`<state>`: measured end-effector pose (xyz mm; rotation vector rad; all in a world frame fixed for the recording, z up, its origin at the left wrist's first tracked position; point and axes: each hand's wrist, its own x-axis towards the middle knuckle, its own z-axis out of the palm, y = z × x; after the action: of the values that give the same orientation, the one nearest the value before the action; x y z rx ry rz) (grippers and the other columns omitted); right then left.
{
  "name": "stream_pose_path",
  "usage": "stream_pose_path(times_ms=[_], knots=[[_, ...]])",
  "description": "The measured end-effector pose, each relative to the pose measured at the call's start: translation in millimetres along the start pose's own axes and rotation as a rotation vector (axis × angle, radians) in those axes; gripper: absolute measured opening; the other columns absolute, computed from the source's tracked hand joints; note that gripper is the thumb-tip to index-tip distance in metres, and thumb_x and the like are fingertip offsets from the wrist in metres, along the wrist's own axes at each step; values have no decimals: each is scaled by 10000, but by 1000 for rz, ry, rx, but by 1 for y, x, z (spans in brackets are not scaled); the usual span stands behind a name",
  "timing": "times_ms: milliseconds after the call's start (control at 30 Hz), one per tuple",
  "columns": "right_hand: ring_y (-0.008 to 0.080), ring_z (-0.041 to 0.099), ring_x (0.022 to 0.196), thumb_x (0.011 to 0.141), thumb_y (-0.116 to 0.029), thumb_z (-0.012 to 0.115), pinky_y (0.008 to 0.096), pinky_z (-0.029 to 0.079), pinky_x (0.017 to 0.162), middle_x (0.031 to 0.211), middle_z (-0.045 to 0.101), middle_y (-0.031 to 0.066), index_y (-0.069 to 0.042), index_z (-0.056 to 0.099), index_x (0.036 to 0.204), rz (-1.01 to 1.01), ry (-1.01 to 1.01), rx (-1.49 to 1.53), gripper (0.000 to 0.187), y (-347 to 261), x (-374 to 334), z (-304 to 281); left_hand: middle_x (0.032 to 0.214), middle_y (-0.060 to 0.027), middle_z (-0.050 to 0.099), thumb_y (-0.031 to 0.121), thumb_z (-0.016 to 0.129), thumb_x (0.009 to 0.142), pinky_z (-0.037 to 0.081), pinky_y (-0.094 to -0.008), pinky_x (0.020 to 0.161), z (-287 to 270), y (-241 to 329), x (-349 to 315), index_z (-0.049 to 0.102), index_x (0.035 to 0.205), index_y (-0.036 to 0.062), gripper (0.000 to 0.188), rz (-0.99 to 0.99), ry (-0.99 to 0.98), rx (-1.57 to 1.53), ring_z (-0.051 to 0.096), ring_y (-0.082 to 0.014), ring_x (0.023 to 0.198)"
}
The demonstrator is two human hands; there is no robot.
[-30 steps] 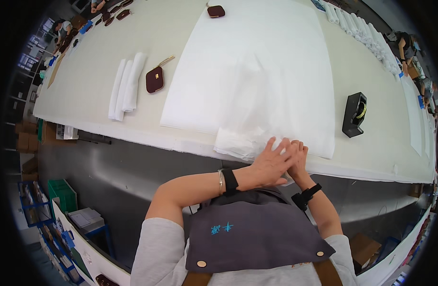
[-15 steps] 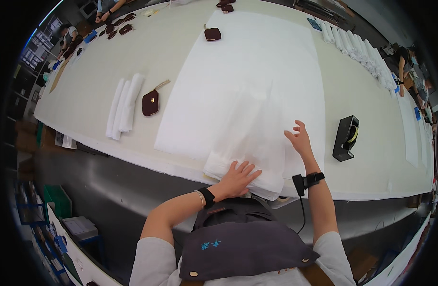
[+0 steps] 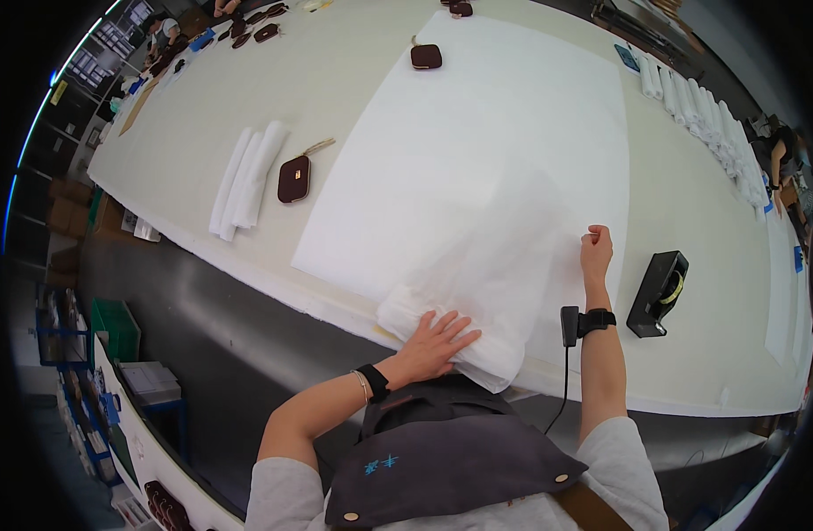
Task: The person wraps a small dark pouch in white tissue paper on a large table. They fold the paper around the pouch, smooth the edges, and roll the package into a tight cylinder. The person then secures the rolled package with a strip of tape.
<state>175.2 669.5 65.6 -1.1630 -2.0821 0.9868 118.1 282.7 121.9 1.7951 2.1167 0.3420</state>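
Note:
My left hand lies flat, fingers spread, on a stack of thin, white, translucent plastic bags or sheets at the table's near edge. One filmy translucent layer fans up and away from this stack over the large white paper. To the right of it, my right hand is raised over the paper with its fingers curled closed. Whatever they may pinch cannot be made out. A black tape dispenser with a yellowish roll stands right of my right hand.
Left of the paper are a dark maroon zip pouch and white rolls. Another maroon pouch rests on the paper's far part. At the far right lie a row of white rolls and a phone. Other people are around the table's far ends.
My right hand's fingers have gone from spread to curled closed, and the hand has shifted right. The filmy layer has moved rightward. My left hand stays on the stack; the whole view has tilted.

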Motion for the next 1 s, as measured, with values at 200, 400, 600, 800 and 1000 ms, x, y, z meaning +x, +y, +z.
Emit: stream_pose_path(times_ms=[200, 400, 600, 800, 1000], knots=[[161, 556, 699, 772, 18, 586, 276, 471, 653, 983, 617, 62, -42, 579, 1043, -253, -368, 27, 278, -61, -62, -9, 1433, -114, 340, 254, 764, 710, 292, -536, 986, 1, 4, 2, 351, 1413, 181, 819, -45, -35, 10, 311, -311, 1320], [184, 545, 703, 718, 41, 537, 288, 467, 675, 1125, 594, 102, -73, 577, 1122, -117, -548, 131, 421, -78, 29, 34, 1446, -123, 318, 336, 750, 736, 304, -501, 987, -21, -13, 9, 339, 1424, 172, 818, 37, -151, -83, 303, -318, 1323], [174, 523, 692, 700, 37, 505, 313, 458, 669, 1011, 618, 66, -62, 596, 1023, -240, -682, -285, 350, -53, 79, 49, 1455, -130, 301, 368, 750, 736, 329, -465, 952, -21, -22, 13, 334, 1428, 170, 831, 110, -193, -127, 325, -309, 1296], [179, 523, 694, 702, 39, 483, 319, 435, 641, 788, 613, 48, -51, 595, 955, -162, -961, -246, 291, -100, 64, 55, 1436, -138, 320, 386, 753, 726, 349, -461, 913, -20, -25, 10, 341, 1423, 159, 841, 136, -210, -190, 345, -310, 1261], [197, 511, 629, 729, 39, 486, 321, 430, 582, 692, 548, 97, -12, 562, 812, -263, -578, -226, 124, -113, 42, 37, 1412, -149, 342, 395, 746, 734, 357, -465, 894, -17, -33, 12, 354, 1414, 139, 825, 135, -223, -268, 366, -312, 1227]])
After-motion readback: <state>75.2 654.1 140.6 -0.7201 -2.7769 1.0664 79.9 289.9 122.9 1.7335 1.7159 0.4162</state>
